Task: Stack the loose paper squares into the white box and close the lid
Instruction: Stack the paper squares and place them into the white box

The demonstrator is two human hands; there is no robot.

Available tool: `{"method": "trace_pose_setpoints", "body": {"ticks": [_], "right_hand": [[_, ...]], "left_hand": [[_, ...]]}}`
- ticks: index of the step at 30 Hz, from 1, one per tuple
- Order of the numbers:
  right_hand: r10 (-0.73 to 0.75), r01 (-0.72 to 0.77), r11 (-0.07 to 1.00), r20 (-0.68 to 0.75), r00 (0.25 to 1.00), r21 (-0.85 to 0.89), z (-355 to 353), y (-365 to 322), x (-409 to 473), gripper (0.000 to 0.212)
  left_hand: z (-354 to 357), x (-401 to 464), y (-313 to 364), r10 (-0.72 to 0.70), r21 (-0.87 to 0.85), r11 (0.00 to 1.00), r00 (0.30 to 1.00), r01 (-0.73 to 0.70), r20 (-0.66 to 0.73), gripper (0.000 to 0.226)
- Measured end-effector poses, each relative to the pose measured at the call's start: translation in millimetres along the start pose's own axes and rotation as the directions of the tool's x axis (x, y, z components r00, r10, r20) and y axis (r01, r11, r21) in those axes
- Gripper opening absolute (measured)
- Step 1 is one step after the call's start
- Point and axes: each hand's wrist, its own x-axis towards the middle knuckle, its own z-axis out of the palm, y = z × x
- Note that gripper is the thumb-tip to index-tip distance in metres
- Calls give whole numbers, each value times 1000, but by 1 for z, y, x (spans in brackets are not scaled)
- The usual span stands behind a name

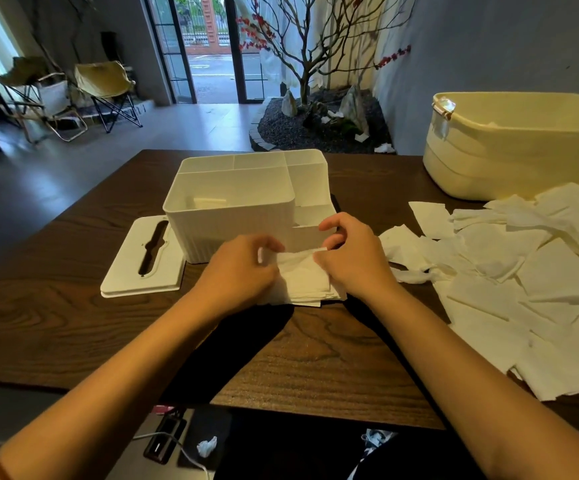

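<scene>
Both hands, left hand (243, 268) and right hand (350, 258), pinch the top paper square (303, 271) of a small stack (310, 295) just before the white box (232, 209).

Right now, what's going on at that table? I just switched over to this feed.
A person is squaring up a small stack of paper squares on the wooden table, the left hand and right hand both pinching its top sheet. The white box stands open just behind, nearly empty, with its slotted lid lying flat on the table to its left. A big loose pile of paper squares still waits to the right, in front of a cream tub.
</scene>
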Motion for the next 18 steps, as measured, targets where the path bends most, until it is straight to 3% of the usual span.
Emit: {"method": "trace_pose_setpoints", "body": {"ticks": [4, 6, 10, 15, 18], "right_hand": [[-94, 88, 978, -23, 995, -188, 3, 8, -7, 36], [-105, 102, 954, 5, 994, -283, 2, 11, -9, 33], [-94, 101, 939, 35, 995, -329, 6, 16, -14, 16], [-48, 26, 919, -46, 998, -393, -1, 14, -17, 16], [33, -51, 931, -58, 998, -360, -8, 10, -23, 15]], "left_hand": [[8, -1, -14, 130, 277, 952, 991, -131, 22, 34], [12, -6, -21, 145, 364, 917, 987, -162, 75, 50], [25, -24, -29, 165, 625, 756, 980, -197, 110, 74], [13, -21, -22, 66, 598, 782, 977, -178, 205, 73], [-3, -17, -13, -1, 324, 945, 991, -43, 135, 45]]}}
